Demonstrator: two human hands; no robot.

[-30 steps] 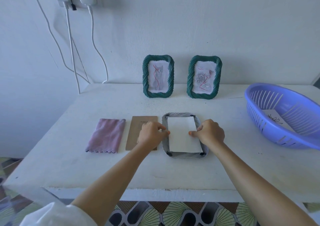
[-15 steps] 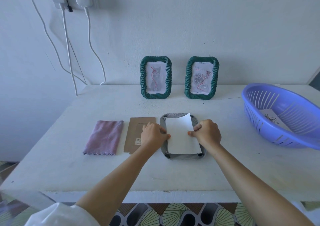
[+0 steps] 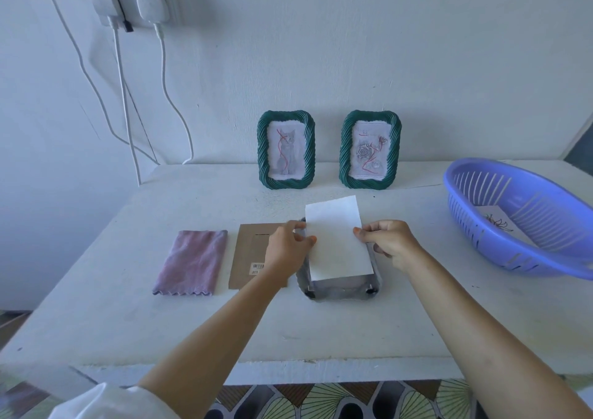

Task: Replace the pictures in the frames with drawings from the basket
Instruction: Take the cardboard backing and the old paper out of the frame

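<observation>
A picture frame (image 3: pixel 340 290) lies face down on the white table (image 3: pixel 321 332) in front of me. A white sheet of paper (image 3: pixel 337 242) is lifted off its back, blank side up, its far end raised. My left hand (image 3: pixel 288 248) pinches the sheet's left edge and my right hand (image 3: pixel 388 242) pinches its right edge. Two green frames stand against the wall, one with a cat drawing (image 3: pixel 285 149) and one with a rose drawing (image 3: pixel 370 149). A purple basket (image 3: pixel 526 219) at the right holds a drawing (image 3: pixel 499 226).
A brown backing board (image 3: pixel 250 255) lies left of the face-down frame, partly under my left hand. A pink cloth (image 3: pixel 192 261) lies further left. Cables (image 3: pixel 122 97) hang from a wall socket at the upper left. The table's front edge is near me.
The white sheet has come up off the back of the face-down frame and shifted away from me, held by both hands. The camera has tilted a little.
</observation>
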